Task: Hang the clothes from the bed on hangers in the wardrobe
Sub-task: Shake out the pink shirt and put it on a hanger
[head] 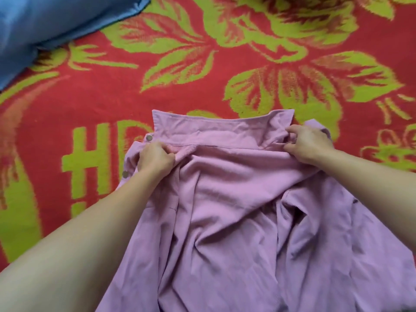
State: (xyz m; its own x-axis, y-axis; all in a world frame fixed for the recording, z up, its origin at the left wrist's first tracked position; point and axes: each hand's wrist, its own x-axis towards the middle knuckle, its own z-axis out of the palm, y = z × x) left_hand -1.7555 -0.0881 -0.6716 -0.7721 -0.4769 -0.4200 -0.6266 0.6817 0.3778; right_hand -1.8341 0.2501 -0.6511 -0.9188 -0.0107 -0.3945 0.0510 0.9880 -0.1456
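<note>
While both hands gripped it by the shoulders, the pink shirt (236, 199) lay spread over the red and green blanket (112, 104), filling the centre and lower right of the frame with its collar (216, 127) pointing toward the top. The left hand (155, 159) had its fingers curled into a bunch of fabric just under the collar's left end, near two metal snaps (149, 138). The right hand (308, 144) pinched the cloth at the collar's right end. A blue pillow (45, 30) sat in the upper left corner. No hanger or wardrobe showed. This looked like the pick-up step; next the shirt would need lifting clear by both shoulders and carrying to a hanger.
</note>
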